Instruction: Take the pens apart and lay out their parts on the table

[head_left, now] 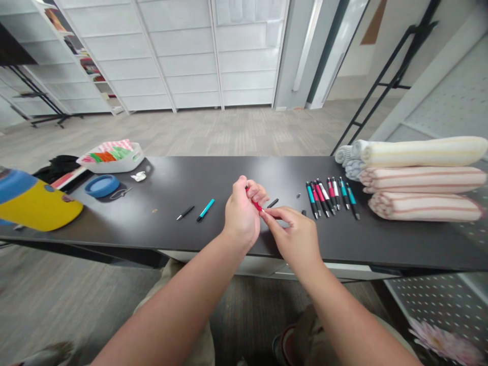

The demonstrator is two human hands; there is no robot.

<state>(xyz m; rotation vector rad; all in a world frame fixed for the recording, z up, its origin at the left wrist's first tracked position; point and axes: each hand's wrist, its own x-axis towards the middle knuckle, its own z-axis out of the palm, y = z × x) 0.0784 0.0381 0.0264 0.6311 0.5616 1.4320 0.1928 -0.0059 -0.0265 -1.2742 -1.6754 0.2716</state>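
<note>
1. Pale cabinets (183, 51) and a carpeted floor (213, 129) back the head view I am working through, with a dark worktop (179, 178) running across in front of me.
2. My left hand (243, 216) is raised over the middle of the worktop, its fingers curled around a red pen (256, 206), part of which they hide.
3. My right hand (295, 234) is at the pen's lower end, thumb and forefinger pinched together on or around the small pale tip; exactly how much they grip I cannot tell from here.
4. What matters most in space: the red pen bridges the two hands. It lies inside the left fingers and to the upper left of the right fingertips, so both hands are at it, the left wrapped around the barrel and the right at the end.
5. Its long axis slants from the upper left, away from me, to the lower right; the pale tip points towards the right fingers and my body.
6. Just beyond the right fingers lies a black piece (273, 203); a small dark bit (298, 195) rests farther right.
7. Left of the hands, a teal barrel (206, 209) and a black pen part (185, 212) lie near each other. Well to the right, assorted pens (331, 195) lie side by side, near rolled towels (423, 179).
</note>
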